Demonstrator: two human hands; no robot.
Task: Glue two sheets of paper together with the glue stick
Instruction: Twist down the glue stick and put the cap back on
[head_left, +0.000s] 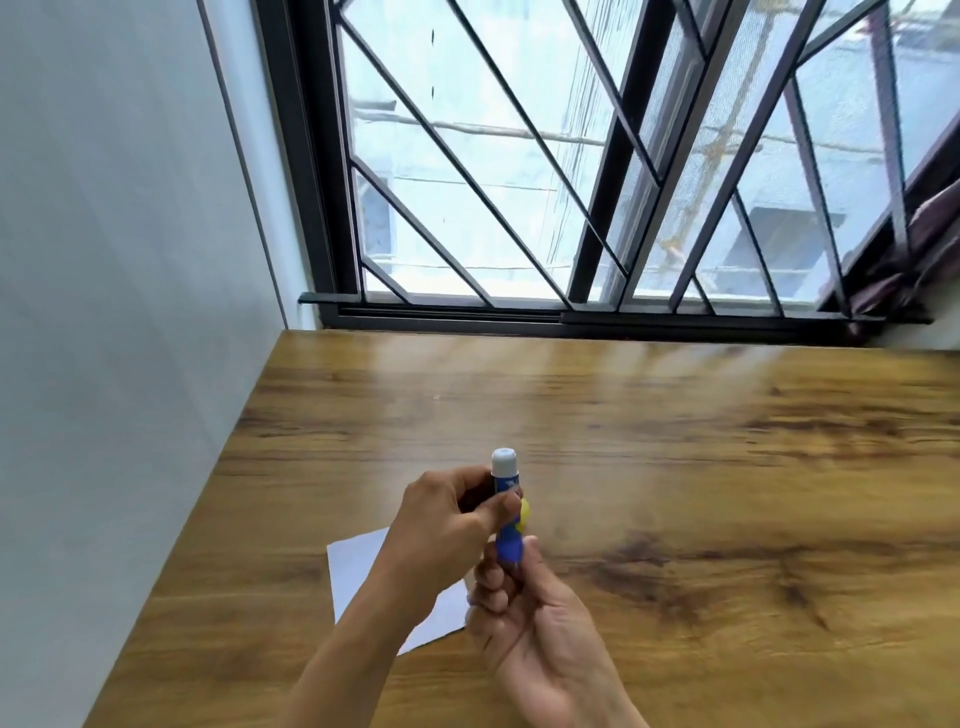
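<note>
Glue stick (506, 499) upright, pinched between both hands, left hand (447, 512) above right hand (524, 618).

The glue stick (508, 506) label print is too blurred to read.

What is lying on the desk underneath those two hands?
White paper lies flat on the wooden desk, under the left hand and right hand holding the glue stick. The arms cover its middle, so the sheet count stays hidden.
</note>
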